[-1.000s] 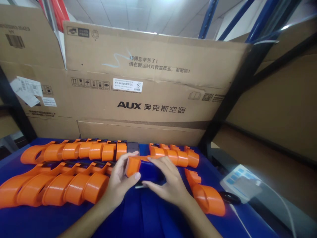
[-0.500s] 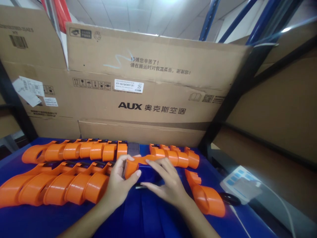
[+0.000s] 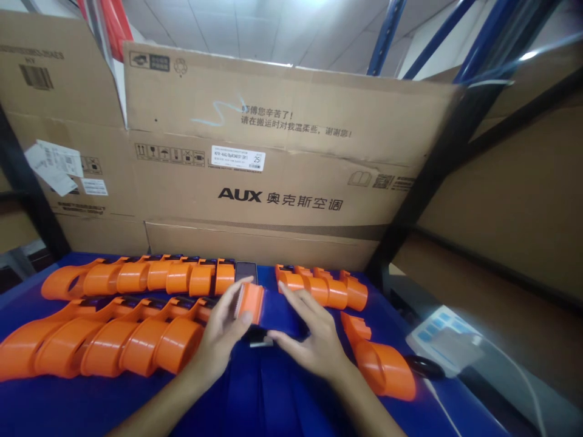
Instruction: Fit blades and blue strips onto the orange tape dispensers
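Observation:
Near the middle of the blue table, my left hand (image 3: 225,321) is closed around an orange tape dispenser (image 3: 251,303), thumb in front and fingers behind. Its ribbed end block faces me, and fine teeth show along the left edge; the rest of its body is hidden. To the right, my right hand (image 3: 314,325) is spread, fingers and thumb apart, with nothing visible between them. Below the hands lies a small dark object with a silvery end (image 3: 262,343), partly covered. Several matching orange dispensers (image 3: 143,343) line up left of my left hand.
Further rows of orange dispensers (image 3: 134,276) stand at the back left and back right. One dispenser (image 3: 387,370) lies at right beside a black rounded object (image 3: 424,366) and a white-blue box with a cable (image 3: 441,340). A large cardboard sheet (image 3: 282,176) walls off the back.
My left hand has turned the dispenser so that its end block faces me. My right fingers have come off its arm and now stand apart from it.

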Tool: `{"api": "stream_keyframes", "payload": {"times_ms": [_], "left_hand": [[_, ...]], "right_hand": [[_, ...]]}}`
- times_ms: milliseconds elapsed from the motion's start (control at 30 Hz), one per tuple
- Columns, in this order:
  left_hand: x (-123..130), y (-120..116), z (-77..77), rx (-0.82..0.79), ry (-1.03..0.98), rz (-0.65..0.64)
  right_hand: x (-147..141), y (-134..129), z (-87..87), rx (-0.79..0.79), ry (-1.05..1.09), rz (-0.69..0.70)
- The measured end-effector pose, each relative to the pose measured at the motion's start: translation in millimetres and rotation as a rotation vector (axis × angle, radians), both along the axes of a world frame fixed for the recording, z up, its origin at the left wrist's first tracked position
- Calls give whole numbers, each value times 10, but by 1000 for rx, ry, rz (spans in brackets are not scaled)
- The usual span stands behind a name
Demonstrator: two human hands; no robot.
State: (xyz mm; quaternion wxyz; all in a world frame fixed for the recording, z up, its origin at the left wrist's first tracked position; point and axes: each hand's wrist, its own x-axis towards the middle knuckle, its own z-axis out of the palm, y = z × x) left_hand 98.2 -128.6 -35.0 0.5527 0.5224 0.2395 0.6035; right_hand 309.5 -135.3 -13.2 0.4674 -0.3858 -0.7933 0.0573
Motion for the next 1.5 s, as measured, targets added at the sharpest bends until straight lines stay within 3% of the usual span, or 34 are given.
{"api": "stream_keyframes", "payload": {"times_ms": [233, 333, 433, 500, 567, 633, 733, 833, 1067, 1300, 1500], "left_hand": [[48, -3, -25, -34, -49, -200], [85, 2, -8, -108, -47, -150], [99, 37, -10, -157, -57, -30], [89, 80, -12, -189, -86, 82], [69, 127, -6, -220, -126, 186], [52, 162, 5, -249, -180, 250], [48, 182, 13, -288, -250, 261], [59, 188, -5, -329, -271, 240], [71, 211, -49, -382, -282, 207], [77, 158, -20, -392, -228, 95], [19, 184, -100, -350, -158, 125]], "right_hand": [[-51, 67, -169, -564, 452, 96], [-97, 91, -218, -690, 492, 137], [-139, 105, -184, -737, 486, 277], [-135, 94, -130, -687, 491, 354], [-98, 60, -71, -530, 429, 346], [-47, 11, -28, -332, 200, 283], [-3, -43, -23, -135, -45, 185], [-4, -42, -67, -9, -125, 143], [2, 19, -129, 94, -296, 140], [65, 149, -99, 304, -269, -215], [13, 335, -133, 268, -420, -396]]}}
